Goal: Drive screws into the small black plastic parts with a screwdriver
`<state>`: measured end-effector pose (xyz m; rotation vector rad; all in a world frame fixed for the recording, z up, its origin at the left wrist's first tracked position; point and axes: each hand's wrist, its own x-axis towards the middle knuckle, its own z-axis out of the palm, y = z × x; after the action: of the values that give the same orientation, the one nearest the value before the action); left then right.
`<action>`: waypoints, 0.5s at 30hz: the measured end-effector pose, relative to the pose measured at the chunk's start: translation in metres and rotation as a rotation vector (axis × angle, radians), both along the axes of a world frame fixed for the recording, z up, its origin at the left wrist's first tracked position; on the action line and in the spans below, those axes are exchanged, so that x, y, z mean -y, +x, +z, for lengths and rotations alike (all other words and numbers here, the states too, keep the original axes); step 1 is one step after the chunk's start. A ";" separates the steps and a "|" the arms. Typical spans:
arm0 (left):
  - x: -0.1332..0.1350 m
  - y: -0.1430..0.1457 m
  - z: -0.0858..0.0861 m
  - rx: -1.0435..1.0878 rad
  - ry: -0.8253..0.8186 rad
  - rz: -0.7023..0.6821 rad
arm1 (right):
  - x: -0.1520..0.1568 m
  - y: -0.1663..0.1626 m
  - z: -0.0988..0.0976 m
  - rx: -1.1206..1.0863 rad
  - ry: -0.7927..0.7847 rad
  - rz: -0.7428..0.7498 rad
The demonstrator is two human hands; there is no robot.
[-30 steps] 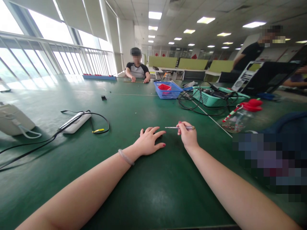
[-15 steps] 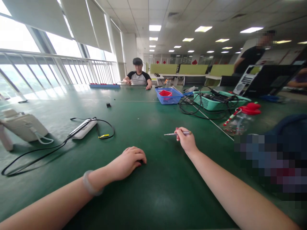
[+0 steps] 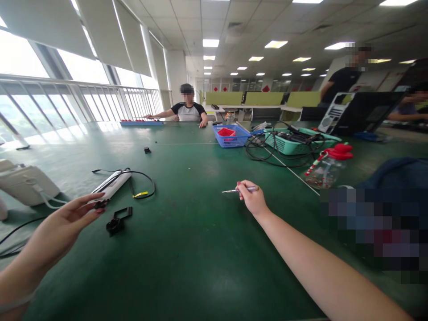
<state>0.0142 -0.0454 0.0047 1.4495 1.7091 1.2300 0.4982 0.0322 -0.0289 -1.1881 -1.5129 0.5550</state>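
Observation:
My left hand (image 3: 63, 225) is at the left, pinching a small black part (image 3: 101, 204) between thumb and fingers. Just right of its fingertips, on the green table (image 3: 187, 254), lies a black bracket-like piece (image 3: 117, 223) with an open rectangular frame at one end. My right hand (image 3: 251, 198) is closed around a slim screwdriver (image 3: 230, 191), whose thin metal shaft points left above the middle of the table. The exact shape of the small black part is partly hidden by my fingers.
Behind my left hand lie a white power strip (image 3: 115, 183) with a black cable and a pale bag (image 3: 28, 183). Farther off are a blue basket (image 3: 231, 139), a green basket (image 3: 290, 146) with cables, and a red-lidded bottle (image 3: 326, 171). A person (image 3: 187, 111) sits opposite.
My left hand has moved left and now pinches a small black part. The black bracket-like piece has come into sight on the table. My right hand still holds the screwdriver, nearly unmoved.

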 end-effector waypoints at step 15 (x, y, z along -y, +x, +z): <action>0.012 0.013 -0.001 0.595 -0.103 0.206 | 0.000 0.000 0.000 -0.014 0.002 0.003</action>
<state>0.0273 -0.0572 0.0039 0.7483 1.4932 1.4713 0.4977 0.0319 -0.0288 -1.1783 -1.5037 0.5626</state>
